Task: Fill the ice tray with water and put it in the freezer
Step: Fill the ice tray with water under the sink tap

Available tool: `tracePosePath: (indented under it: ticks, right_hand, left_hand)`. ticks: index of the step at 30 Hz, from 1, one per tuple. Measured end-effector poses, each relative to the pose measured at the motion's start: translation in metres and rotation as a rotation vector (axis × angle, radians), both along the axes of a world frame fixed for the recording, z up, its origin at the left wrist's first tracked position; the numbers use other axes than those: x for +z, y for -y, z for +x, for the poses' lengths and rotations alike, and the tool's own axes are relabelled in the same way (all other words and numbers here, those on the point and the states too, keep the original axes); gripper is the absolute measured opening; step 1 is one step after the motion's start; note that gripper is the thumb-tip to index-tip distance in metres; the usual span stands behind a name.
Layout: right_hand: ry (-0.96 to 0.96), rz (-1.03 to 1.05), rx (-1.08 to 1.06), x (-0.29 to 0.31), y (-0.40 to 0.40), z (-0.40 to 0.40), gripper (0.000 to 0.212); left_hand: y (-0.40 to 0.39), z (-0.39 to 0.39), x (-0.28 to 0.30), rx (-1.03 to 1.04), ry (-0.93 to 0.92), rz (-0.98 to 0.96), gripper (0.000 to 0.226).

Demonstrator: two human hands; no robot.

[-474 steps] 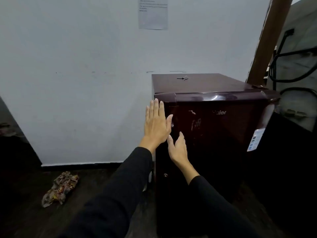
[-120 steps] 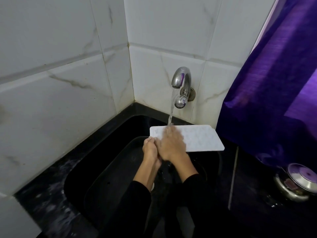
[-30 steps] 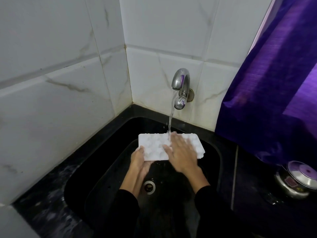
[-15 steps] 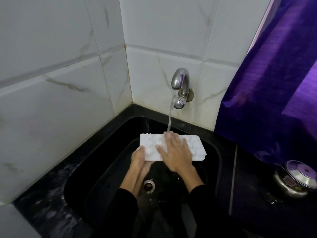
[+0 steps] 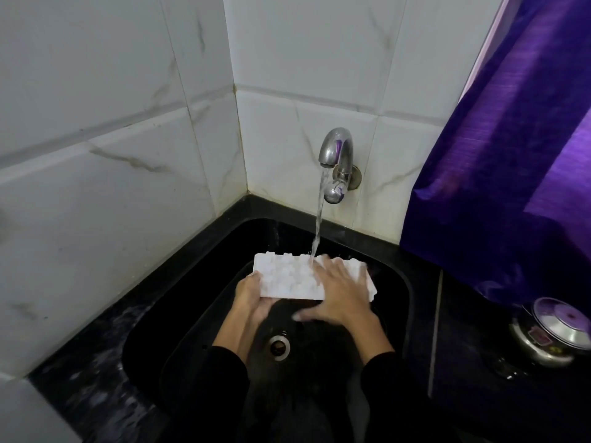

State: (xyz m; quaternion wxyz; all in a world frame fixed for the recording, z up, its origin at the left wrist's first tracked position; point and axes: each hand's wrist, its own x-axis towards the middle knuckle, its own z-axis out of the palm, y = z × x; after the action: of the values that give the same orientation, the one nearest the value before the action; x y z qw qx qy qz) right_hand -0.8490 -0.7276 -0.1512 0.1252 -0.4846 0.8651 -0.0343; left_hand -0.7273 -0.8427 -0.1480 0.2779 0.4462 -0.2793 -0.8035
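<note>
A white ice tray (image 5: 284, 276) is held over the black sink (image 5: 396, 276) with its bumpy underside facing up. Water from the chrome tap (image 5: 335, 155) falls onto the tray's far edge. My left hand (image 5: 251, 295) grips the tray's left near corner from below, thumb on top. My right hand (image 5: 339, 295) lies flat on the tray's right half with straight fingers spread, covering that part. The freezer is not in view.
White marbled tiles form the corner behind the sink. A purple curtain (image 5: 511, 155) hangs at the right. A steel pot with a lid (image 5: 556, 334) sits on the black counter at the right. The drain (image 5: 279, 345) is below the tray.
My right hand has slid a little to the right across the tray. The tray stays under the running water, held by my left hand.
</note>
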Motion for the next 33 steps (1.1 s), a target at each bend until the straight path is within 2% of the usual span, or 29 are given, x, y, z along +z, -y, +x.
tracePosePath:
  ticks: [2, 7, 9, 12, 15, 17, 19, 22, 26, 29, 31, 33]
  right_hand:
    - [0.010, 0.004, -0.097, -0.004, -0.015, -0.014, 0.100]
    - [0.176, -0.347, -0.327, -0.007, -0.040, -0.013, 0.043]
    - [0.265, -0.478, -0.432, -0.006, -0.045, -0.012, 0.028]
    - [0.311, -0.546, -0.460, -0.001, -0.048, -0.012, 0.031]
    - [0.450, -0.700, -0.537, 0.006, -0.046, -0.010, 0.048]
    - [0.565, -0.848, -0.647, 0.007, -0.044, -0.008, 0.061]
    - [0.654, -0.899, -0.754, 0.006, -0.042, -0.007, 0.068]
    - [0.762, -0.901, -0.852, 0.004, -0.046, -0.010, 0.057]
    - [1.018, -1.011, -0.863, -0.005, -0.056, -0.016, 0.029]
    - [1.092, -1.095, -0.906, -0.013, -0.057, -0.016, 0.017]
    - [1.116, -1.167, -0.996, -0.017, -0.057, -0.015, 0.017]
    - [1.100, -1.246, -1.087, -0.018, -0.058, -0.014, 0.028]
  left_hand:
    - [0.004, 0.009, 0.004, -0.001, 0.015, 0.055, 0.037]
    - [0.005, 0.021, 0.014, -0.196, 0.098, 0.114, 0.039]
    - [0.002, 0.026, 0.019, -0.298, 0.195, 0.080, 0.052]
    - [0.000, 0.035, 0.010, -0.335, 0.255, -0.014, 0.077]
    - [0.003, 0.040, -0.014, -0.279, 0.356, -0.227, 0.089]
    - [0.004, 0.042, -0.020, -0.256, 0.397, -0.312, 0.072]
    - [0.004, 0.043, -0.026, -0.221, 0.405, -0.325, 0.045]
    - [0.006, 0.044, -0.029, -0.176, 0.386, -0.319, 0.014]
    - [0.002, 0.037, -0.028, -0.134, 0.264, -0.238, 0.011]
    - [-0.003, 0.023, -0.026, -0.103, 0.214, -0.174, 0.010]
    - [-0.007, 0.013, -0.023, -0.098, 0.200, -0.141, 0.013]
    - [-0.010, 0.004, -0.019, -0.087, 0.185, -0.105, 0.020]
